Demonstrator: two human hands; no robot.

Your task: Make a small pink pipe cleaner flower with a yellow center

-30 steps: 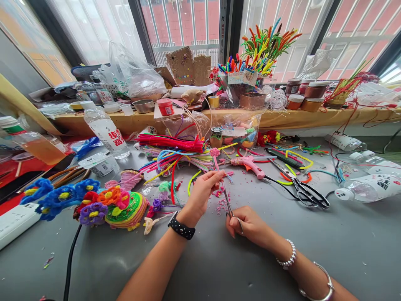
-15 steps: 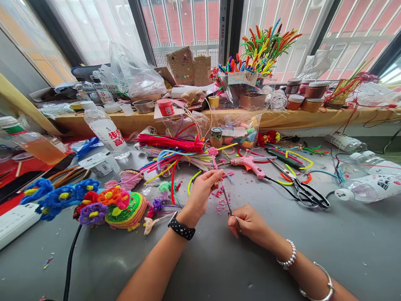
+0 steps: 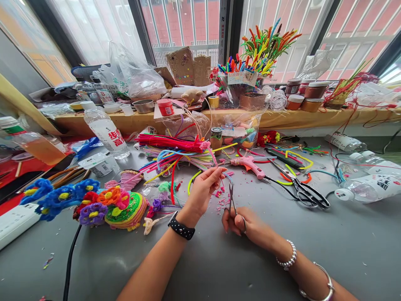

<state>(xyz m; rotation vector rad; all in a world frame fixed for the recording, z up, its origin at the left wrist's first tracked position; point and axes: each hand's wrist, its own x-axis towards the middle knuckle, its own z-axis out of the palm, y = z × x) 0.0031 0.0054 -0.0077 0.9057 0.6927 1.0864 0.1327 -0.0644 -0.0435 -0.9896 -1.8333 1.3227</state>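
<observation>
Pinched in the fingers of my left hand (image 3: 205, 184) is a pink pipe-cleaner flower (image 3: 206, 146). Its head tilts up and to the left, and a thin stem end hangs below the fingertips. My right hand (image 3: 242, 221) has its fingers through the handles of small scissors (image 3: 231, 200). Their blades point upward and are slightly apart, a little right of the stem and not touching it. Pink clippings (image 3: 222, 202) lie scattered on the grey table (image 3: 200, 259) beneath the hands.
A pink glue gun (image 3: 249, 164) lies behind the scissors, with larger black-handled scissors (image 3: 302, 190) to its right. Pipe-cleaner bundles (image 3: 172, 143) are piled behind my left hand. Fuzzy flowers (image 3: 94, 205) and an upright bottle (image 3: 106, 131) stand left; bottles (image 3: 371, 188) lie right.
The scissors have moved down and right, away from the stem, and their blades have parted. The pink flower's head has tipped left and lies lower in my left hand.
</observation>
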